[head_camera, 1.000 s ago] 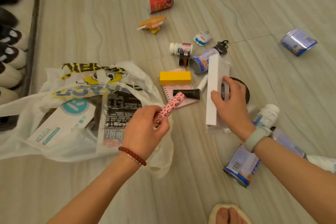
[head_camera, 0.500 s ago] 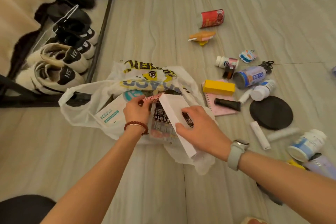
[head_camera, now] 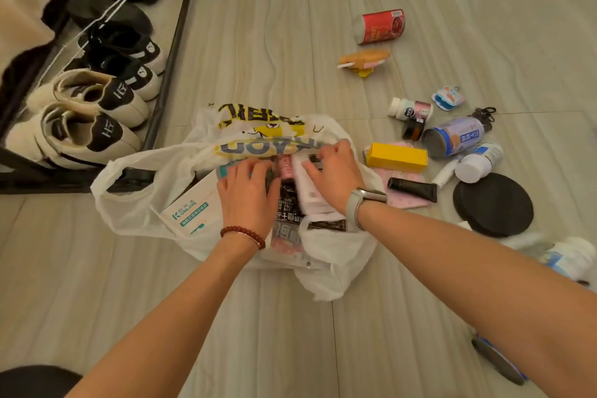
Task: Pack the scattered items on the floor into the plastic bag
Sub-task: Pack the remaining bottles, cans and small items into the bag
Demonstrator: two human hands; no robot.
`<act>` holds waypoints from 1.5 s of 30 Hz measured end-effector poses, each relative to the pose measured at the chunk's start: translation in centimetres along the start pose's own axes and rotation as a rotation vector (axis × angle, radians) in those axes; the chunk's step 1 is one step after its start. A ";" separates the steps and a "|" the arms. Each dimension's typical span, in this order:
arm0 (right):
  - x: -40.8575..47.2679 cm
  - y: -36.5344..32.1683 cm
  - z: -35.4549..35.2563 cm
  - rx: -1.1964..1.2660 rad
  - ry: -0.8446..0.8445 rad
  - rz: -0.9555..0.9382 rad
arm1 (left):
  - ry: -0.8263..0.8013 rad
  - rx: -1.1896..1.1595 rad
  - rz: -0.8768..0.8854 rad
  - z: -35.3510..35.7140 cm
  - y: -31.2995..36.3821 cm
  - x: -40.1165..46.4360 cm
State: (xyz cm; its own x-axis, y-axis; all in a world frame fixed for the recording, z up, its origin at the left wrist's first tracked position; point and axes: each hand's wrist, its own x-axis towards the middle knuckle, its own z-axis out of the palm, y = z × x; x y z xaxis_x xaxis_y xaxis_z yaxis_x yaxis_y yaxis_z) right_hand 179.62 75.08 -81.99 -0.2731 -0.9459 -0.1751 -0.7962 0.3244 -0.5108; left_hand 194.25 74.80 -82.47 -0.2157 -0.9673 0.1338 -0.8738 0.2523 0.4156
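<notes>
Head view, both hands inside plastic bag, left hand flat, right hand gripping white box, yellow box beside.

Thin, crinkled, translucent plastic bag; glossy red can; matt black disc; smooth, faintly veined floor.

pale wavy-grained floor tiles, black shoe rack holding shoes, warm light

- Plastic bag mid-floor, shoe rack to its left.
- Both hands in bag mouth: left hand, right hand beside it.
- Boxed item inside bag, left of hands.
- Loose items right of bag: box, tube, disc farther right.
- Can behind, well apart.
</notes>
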 end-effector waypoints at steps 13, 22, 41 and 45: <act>-12.5 13.4 -4.5 -0.032 0.100 -0.075 | -0.025 -0.105 0.372 1.7 5.7 -5.9; -19.0 24.3 -11.2 -0.187 0.193 0.307 | -0.283 -0.087 0.733 5.7 13.3 -11.6; -22.8 25.2 -6.7 -0.360 -0.341 -0.158 | -0.720 0.443 1.029 13.9 20.8 -7.1; -23.4 25.6 -6.4 -0.283 -0.301 -0.165 | -0.740 0.535 0.993 14.8 22.3 -6.5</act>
State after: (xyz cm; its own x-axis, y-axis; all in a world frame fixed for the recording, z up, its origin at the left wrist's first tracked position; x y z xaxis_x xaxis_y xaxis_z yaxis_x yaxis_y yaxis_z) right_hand 162.15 105.47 -85.56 0.0058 -0.9292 -0.3696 -0.9437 0.1171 -0.3093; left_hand 169.71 86.27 -87.37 -0.8856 -0.2141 -0.4122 -0.2374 0.9714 0.0054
